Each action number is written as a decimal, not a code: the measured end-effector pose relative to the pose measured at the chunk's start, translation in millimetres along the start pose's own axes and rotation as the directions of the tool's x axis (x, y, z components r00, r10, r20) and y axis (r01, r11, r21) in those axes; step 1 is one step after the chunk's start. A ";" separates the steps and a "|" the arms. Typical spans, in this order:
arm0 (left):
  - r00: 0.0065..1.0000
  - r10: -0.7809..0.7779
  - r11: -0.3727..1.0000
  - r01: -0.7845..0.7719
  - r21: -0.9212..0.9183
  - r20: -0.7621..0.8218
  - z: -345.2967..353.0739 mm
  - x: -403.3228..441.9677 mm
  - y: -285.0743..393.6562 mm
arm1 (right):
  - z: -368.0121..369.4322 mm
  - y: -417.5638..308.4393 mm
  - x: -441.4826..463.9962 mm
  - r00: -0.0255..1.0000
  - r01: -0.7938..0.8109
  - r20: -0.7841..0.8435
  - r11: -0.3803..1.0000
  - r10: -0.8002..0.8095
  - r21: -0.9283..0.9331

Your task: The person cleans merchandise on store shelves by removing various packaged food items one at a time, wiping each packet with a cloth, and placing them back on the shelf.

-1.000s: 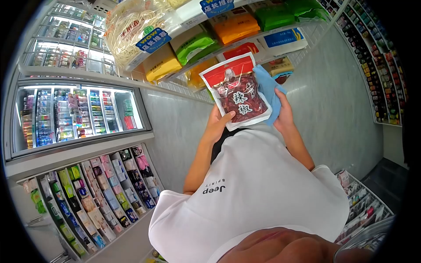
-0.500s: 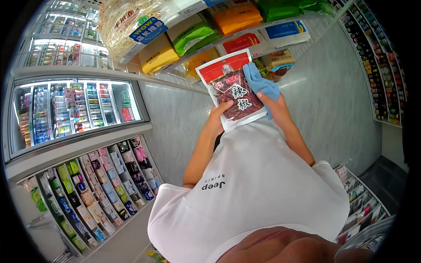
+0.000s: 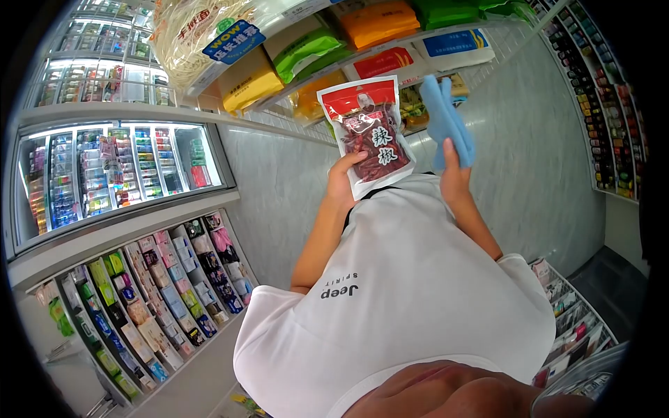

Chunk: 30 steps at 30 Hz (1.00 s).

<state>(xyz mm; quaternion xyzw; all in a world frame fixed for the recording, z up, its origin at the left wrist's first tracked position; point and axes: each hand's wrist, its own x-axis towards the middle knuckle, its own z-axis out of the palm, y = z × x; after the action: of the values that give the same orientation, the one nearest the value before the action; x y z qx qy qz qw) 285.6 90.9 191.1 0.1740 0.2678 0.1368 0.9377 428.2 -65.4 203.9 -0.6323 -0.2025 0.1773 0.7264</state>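
My left hand (image 3: 343, 177) grips the lower left edge of a bag of dried chillies (image 3: 377, 143), thumb across its front. The bag has a red top, a clear window with dark red chillies and white lettering, and a pale border. It faces up toward me, slightly tilted. My right hand (image 3: 456, 175) is closed around a folded light blue cloth (image 3: 446, 118), which sticks up above the fingers to the right of the bag. Cloth and bag are apart. The fingers behind the bag and the cloth are hidden.
Ahead stands a wire shelf (image 3: 390, 52) with packets in yellow, green, orange and white, and a bag of noodles (image 3: 198, 42). A lit drinks fridge (image 3: 125, 174) and a rack of small packages (image 3: 153, 306) are at left. Bottle shelves (image 3: 592, 90) line the right. Grey floor (image 3: 529, 167) lies between.
My right hand has drawn the blue cloth off the bag's upper right corner and away to the right. The bag stays in my left hand, shifted slightly and more upright.
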 end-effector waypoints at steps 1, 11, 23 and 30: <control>1.000 -0.009 1.000 0.009 0.002 0.002 0.6 1.2 -1.0 | 4.5 -2.7 -1.2 0.991 0.094 0.099 0.995 -0.092 -0.023; 0.995 -0.013 1.000 0.015 -0.019 0.098 -0.3 7.1 -4.1 | 32.3 -1.9 6.7 0.816 0.476 0.500 0.827 -0.288 -0.300; 0.970 -0.165 0.975 0.135 0.174 0.176 -2.8 5.1 -8.5 | 40.0 -3.4 28.0 0.927 0.232 0.325 0.968 -0.190 -0.097; 0.972 -0.173 0.969 0.139 0.202 0.161 -2.5 6.0 -21.6 | 40.2 -8.2 46.5 0.893 0.409 0.354 0.833 -0.279 -0.373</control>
<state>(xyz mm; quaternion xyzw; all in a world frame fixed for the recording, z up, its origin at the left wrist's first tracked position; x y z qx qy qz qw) 292.7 74.1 177.8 0.2524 0.2079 0.0204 0.9448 447.2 -8.6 220.0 -0.6996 -0.4507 0.0811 0.5485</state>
